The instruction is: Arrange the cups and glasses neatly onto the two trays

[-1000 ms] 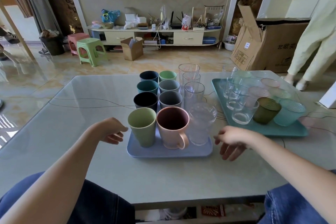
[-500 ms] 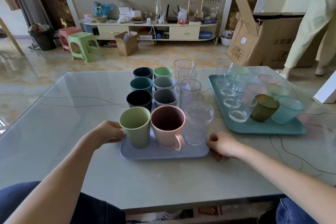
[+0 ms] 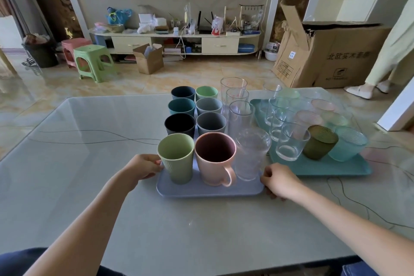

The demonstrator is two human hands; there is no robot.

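While both grip — left hand (image 3: 143,167) | blue tray (image 3: 208,190) between | right hand (image 3: 280,180)

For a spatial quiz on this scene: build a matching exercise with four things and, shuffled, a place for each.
Things:
1. pink ceramic mug with handle
2. olive-green textured glass
3. left hand
4. right hand

Places:
A. gripping right edge of blue-grey plastic tray
B. front row of teal plastic tray
C. gripping left edge of blue-grey tray
D. front row of blue-grey tray

Pairs: 1-D, 2-B, 3-C, 4-A
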